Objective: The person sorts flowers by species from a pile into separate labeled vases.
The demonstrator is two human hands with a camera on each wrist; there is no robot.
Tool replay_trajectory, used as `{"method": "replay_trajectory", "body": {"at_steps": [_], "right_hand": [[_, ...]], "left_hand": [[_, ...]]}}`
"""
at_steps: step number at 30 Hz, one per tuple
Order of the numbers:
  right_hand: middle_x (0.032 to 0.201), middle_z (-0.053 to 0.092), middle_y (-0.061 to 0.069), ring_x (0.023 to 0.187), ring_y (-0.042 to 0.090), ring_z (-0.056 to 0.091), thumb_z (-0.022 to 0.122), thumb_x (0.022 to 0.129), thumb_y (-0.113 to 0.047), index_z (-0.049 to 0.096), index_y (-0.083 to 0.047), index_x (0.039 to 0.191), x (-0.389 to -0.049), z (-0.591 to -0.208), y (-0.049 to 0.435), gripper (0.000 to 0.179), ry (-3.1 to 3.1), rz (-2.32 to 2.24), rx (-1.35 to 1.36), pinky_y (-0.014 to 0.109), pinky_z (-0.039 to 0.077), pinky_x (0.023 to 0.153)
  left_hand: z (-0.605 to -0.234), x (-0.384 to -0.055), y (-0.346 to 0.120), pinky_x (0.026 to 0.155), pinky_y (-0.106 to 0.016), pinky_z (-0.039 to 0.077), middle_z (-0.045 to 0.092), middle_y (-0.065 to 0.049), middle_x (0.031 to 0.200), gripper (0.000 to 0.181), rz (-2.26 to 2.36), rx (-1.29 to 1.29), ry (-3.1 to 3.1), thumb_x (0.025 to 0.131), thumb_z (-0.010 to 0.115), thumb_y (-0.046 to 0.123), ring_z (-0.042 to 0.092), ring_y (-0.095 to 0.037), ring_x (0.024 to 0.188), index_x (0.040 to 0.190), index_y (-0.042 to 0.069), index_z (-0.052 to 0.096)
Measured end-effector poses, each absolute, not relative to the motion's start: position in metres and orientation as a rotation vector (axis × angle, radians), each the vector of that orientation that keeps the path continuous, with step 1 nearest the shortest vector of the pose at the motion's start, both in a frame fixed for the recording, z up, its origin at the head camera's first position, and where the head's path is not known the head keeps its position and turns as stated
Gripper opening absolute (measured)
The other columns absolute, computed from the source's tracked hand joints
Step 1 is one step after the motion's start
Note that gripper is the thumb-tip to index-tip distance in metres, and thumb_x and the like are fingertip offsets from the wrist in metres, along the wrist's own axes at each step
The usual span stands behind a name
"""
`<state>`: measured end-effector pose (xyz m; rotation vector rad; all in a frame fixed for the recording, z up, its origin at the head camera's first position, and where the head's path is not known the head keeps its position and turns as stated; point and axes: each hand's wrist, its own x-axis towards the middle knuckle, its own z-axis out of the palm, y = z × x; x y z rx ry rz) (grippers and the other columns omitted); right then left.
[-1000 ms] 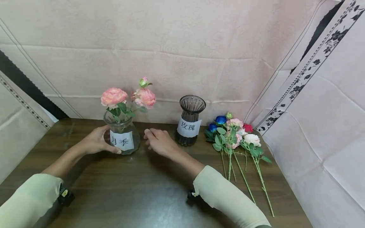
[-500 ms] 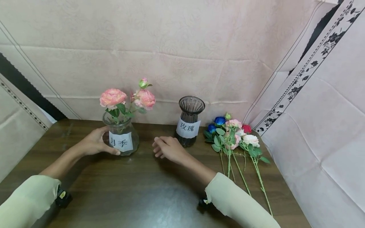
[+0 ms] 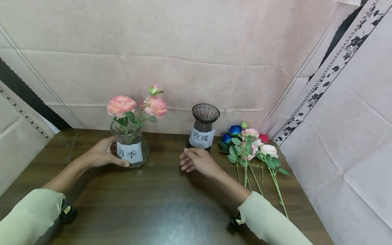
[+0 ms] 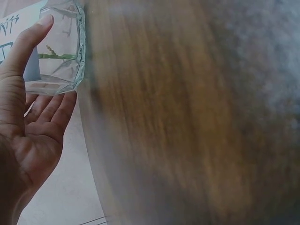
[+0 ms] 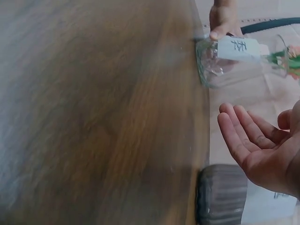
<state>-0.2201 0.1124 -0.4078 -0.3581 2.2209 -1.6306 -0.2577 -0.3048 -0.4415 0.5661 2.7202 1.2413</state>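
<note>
My left hand (image 3: 104, 153) holds a clear glass vase (image 3: 144, 149) by its left side, thumb in front and fingers behind. The vase stands upright at the table's back left, with a paper label (image 3: 130, 152) on it. Pink flowers (image 3: 121, 105) with green leaves stand in it, and a cut stem end (image 4: 54, 56) shows through the glass in the left wrist view. My right hand (image 3: 199, 162) is in front of a dark glass vase (image 3: 206, 114), overlapping its base in the head view. Its fingers (image 5: 236, 138) are loosely bent, with nothing between them.
To the right lie several loose artificial flowers: blue ones (image 3: 235, 129), pink ones (image 3: 250, 132), a red one (image 3: 264, 138) and a white one (image 3: 269, 150). Their long stems (image 3: 278, 190) point toward the front of the wooden table (image 3: 147, 207). A pale cloth (image 3: 171, 78) hangs behind.
My right hand has moved rightward from beside the clear vase to in front of the dark one. The left hand keeps its hold on the clear vase.
</note>
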Motion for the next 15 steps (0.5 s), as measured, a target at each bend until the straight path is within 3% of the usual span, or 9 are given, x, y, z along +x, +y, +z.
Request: {"method": "replay_trajectory", "body": {"at_steps": [9, 15], "right_hand": [[0.121, 0.076, 0.041, 0.090, 0.024, 0.085, 0.049, 0.121, -0.021, 0.068, 0.017, 0.130, -0.220, -0.401, 0.144, 0.043, 2.210, -1.691, -0.328, 0.048, 0.071, 0.088], [0.127, 0.075, 0.041, 0.094, 0.025, 0.085, 0.051, 0.120, -0.014, 0.067, 0.017, 0.133, -0.220, -0.399, 0.168, 0.037, 2.245, -1.697, -0.326, 0.050, 0.071, 0.091]], "left_hand": [[-0.441, -0.258, -0.306, 0.098, -0.019, 0.056, 0.073, -0.019, 0.142, 0.098, 1.228, 0.562, 2.735, 0.079, 0.107, 0.025, 0.071, -0.041, 0.133, 0.157, 0.000, 0.053], [-0.442, -0.259, -0.305, 0.098, -0.020, 0.057, 0.074, -0.020, 0.140, 0.096, 1.255, 0.566, 2.711, 0.079, 0.106, 0.024, 0.073, -0.040, 0.131, 0.155, -0.001, 0.054]]}}
